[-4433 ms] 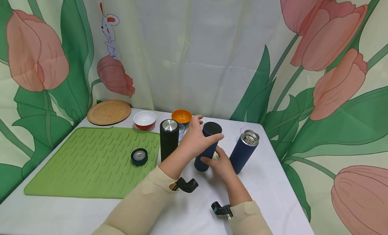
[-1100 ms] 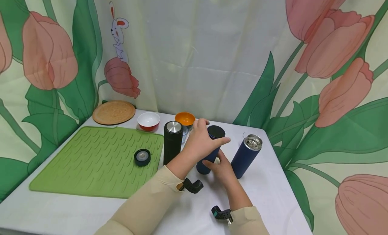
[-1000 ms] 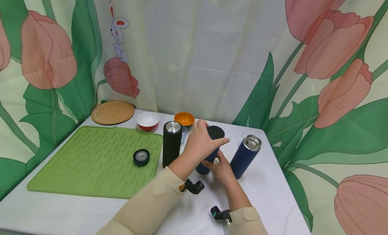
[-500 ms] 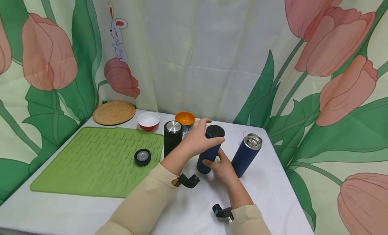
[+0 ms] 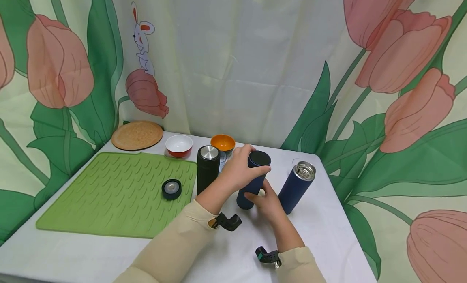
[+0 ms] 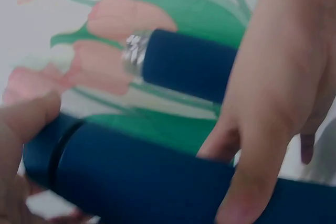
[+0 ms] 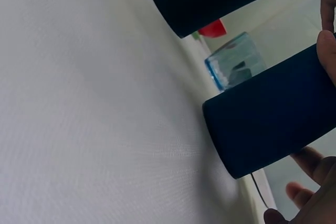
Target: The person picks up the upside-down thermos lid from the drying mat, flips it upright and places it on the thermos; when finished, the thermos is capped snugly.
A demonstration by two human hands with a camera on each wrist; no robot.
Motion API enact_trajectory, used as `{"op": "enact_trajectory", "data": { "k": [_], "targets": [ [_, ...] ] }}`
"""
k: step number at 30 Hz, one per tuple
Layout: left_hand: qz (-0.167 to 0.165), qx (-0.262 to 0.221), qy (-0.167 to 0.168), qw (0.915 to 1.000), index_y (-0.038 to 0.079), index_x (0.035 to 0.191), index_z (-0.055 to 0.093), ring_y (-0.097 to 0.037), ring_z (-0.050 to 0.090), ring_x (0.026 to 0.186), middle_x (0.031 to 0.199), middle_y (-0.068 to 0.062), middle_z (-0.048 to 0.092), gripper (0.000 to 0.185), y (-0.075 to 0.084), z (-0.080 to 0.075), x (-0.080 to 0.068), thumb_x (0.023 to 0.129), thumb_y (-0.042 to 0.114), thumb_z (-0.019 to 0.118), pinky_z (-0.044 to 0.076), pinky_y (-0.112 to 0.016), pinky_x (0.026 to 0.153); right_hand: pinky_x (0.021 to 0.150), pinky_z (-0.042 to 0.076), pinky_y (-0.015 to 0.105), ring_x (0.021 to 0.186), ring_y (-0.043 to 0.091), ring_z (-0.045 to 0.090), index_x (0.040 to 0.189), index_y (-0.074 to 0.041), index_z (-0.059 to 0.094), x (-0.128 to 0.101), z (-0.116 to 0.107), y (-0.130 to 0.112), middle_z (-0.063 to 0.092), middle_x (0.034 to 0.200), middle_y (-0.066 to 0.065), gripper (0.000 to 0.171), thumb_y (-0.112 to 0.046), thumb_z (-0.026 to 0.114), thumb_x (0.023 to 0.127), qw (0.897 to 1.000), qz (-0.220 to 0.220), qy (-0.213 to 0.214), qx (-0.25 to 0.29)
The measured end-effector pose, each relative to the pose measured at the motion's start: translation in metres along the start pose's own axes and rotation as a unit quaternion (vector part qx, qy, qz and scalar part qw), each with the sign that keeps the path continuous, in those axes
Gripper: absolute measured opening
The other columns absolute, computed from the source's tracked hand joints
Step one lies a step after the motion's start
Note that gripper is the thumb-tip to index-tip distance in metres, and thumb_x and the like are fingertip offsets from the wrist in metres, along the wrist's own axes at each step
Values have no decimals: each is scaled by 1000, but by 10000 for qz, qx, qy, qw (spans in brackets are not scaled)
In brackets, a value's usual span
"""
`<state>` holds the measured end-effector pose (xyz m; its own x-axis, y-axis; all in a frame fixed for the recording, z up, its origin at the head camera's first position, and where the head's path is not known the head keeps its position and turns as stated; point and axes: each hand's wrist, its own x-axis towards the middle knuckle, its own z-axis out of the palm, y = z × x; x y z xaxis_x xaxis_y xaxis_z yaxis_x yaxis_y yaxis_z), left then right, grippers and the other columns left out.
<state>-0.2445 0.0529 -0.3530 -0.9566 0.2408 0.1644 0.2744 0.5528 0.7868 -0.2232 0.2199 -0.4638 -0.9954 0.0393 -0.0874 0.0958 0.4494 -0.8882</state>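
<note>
Mostly hidden | capped blue flask (image 5: 253, 181): left hand (image 5: 238, 169) grips top, right hand (image 5: 268, 200) grips base | glass behind obscured

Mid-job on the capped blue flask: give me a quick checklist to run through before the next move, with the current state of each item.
1. Left hand grips the cap end of the capped blue flask: ok.
2. Right hand holds the flask's lower body: ok.
3. Flask base on the table: ok, seen in the right wrist view, though the flask stands tilted.
4. Cap tight or loose: cannot tell.
5. Open blue flask close beside the right hand, knock risk: not ok.
6. Black flask apart from the left arm: ok.
</note>
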Motion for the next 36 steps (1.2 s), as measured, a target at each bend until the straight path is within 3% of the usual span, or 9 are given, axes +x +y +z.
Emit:
{"op": "enact_trajectory", "data": {
  "k": [4, 7, 12, 15, 21, 24, 31, 34, 36],
  "targets": [
    [360, -153, -603, 9974, 32, 157, 49, -30, 62, 129, 157, -9, 48, 72, -9, -13, 1, 94, 57, 73, 54, -53, 107, 125, 19, 75, 159, 40, 34, 155, -37, 46, 0, 0, 0, 55, 156, 9, 79, -46, 86, 87, 9999, 133, -26, -21],
    [480, -157, -731, 9960, 33, 159, 47, -31, 62, 130, 157, -10, 48, 71, -13, -16, 1, 96, 57, 71, 53, -54, 108, 125, 18, 75, 159, 40, 34, 156, -37, 45, 0, 1, 0, 55, 157, 10, 80, -46, 86, 87, 9999, 127, -59, 14],
    [231, -13, -369, 9990, 26, 163, 39, -30, 58, 138, 161, -9, 47, 91, -7, -7, -1, 89, 67, 73, 53, -56, 110, 126, 18, 73, 159, 40, 33, 156, -36, 45, -1, 1, 0, 53, 159, 11, 79, -44, 85, 88, 9999, -14, -105, 41],
    [-75, -51, -26, 10000, 20, 161, 37, -32, 61, 133, 157, -9, 50, 104, 0, 2, -1, 82, 75, 76, 56, -55, 104, 126, 19, 73, 159, 40, 33, 156, -35, 45, -2, 0, 0, 53, 158, 11, 78, -43, 85, 89, 9999, -83, -74, 69],
    [-312, 100, 301, 9990, 19, 148, 47, -31, 66, 109, 139, -9, 57, 90, 8, 10, -3, 83, 73, 77, 62, -45, 87, 127, 19, 71, 159, 39, 34, 158, -34, 43, 1, -3, 1, 54, 157, 12, 79, -41, 84, 91, 9997, -189, -157, 13],
    [-152, 64, 120, 9998, 24, 149, 51, -31, 65, 112, 141, -9, 57, 80, 5, 3, -2, 87, 68, 77, 61, -47, 89, 127, 19, 70, 159, 38, 34, 157, -34, 44, 1, -2, 0, 55, 157, 11, 78, -41, 84, 90, 9998, -176, -128, 1],
    [289, -222, -748, 9965, 30, 156, 49, -30, 61, 128, 153, -10, 52, 73, -4, -14, 5, 93, 59, 74, 54, -53, 106, 127, 18, 73, 159, 40, 34, 158, -35, 42, 0, -2, -2, 56, 156, 12, 81, -41, 85, 90, 10000, -37, -66, -49],
    [345, -207, -852, 9956, 30, 157, 48, -30, 62, 129, 152, -11, 52, 74, -6, -16, 7, 94, 59, 74, 54, -54, 106, 126, 18, 74, 159, 40, 34, 158, -36, 42, 0, -1, -2, 56, 156, 11, 81, -43, 85, 89, 9999, 6, -100, -49],
    [244, -160, -740, 9968, 28, 158, 46, -31, 62, 130, 154, -11, 52, 81, -5, -13, 6, 91, 62, 75, 55, -55, 106, 126, 17, 74, 160, 40, 33, 158, -35, 42, 0, -1, -1, 55, 157, 11, 82, -44, 85, 89, 9999, -4, -119, -58]
  ]
}}
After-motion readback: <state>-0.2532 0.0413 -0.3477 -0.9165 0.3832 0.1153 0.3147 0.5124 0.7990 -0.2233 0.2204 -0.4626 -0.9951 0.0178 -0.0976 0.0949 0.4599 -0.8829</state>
